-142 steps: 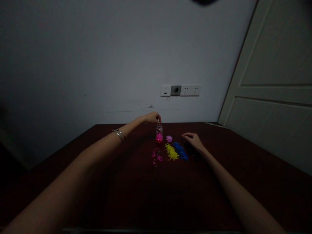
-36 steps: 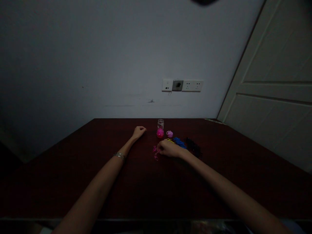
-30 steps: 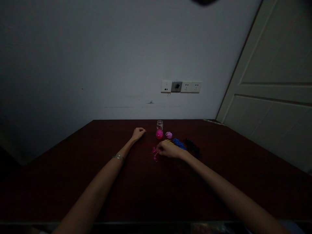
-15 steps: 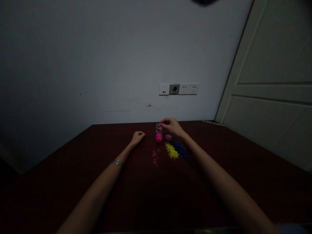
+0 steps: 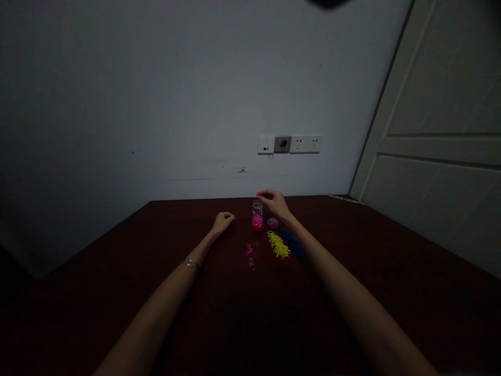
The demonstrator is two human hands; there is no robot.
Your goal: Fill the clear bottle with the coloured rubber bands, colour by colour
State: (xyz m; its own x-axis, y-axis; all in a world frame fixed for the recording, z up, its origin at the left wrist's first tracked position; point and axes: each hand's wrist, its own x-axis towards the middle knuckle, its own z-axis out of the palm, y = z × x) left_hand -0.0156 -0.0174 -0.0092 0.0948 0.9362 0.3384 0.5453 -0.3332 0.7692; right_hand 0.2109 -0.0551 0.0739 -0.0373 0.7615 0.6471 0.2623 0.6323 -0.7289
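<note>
A clear jar [image 5: 257, 215] stands on the dark red table [image 5: 219, 313], its lower part filled with pink bands. Just over its mouth, my right hand [image 5: 274, 202] pinches a small pink band [image 5: 258, 196]. My left hand [image 5: 223, 221] rests on the table to the left of the jar, fingers curled together; anything between them is too small to make out. Beside the jar on the right is a pink bundle [image 5: 273, 223]. Nearer to me lie a pile of yellow bands [image 5: 278, 245], a pile of blue bands [image 5: 293, 243] and several loose pink bands [image 5: 249, 250].
Behind the table rises a pale wall [image 5: 195, 104] with a row of sockets [image 5: 305, 144]. A white panelled door [image 5: 438, 183] stands at the right. A thin flat strip [image 5: 346, 199] lies at the table's back right edge.
The whole view has shifted slightly. My right hand's fingertips have risen a little above the jar's mouth, with the pink band still between them. My left hand keeps its place on the table.
</note>
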